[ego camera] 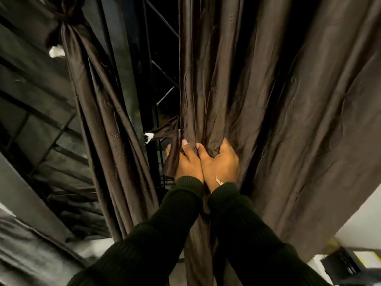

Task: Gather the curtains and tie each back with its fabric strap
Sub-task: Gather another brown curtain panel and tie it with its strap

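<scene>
A dark brown right curtain (pixel 278 89) hangs in front of me, bunched at the middle. My left hand (pixel 188 164) and my right hand (pixel 221 164) sit side by side, both shut on its gathered folds. A matching fabric strap (pixel 162 132) with a white tip pokes out to the left just above my left hand, and part of it drapes over that hand. The left curtain (pixel 107 131) hangs gathered at the left, bound near the top by its own strap (pixel 61 32).
A dark window with a metal grille (pixel 162 58) shows between the two curtains. A grey sofa or padded surface (pixel 31 254) lies at the lower left. A black and yellow object (pixel 354 261) sits at the lower right below a pale wall.
</scene>
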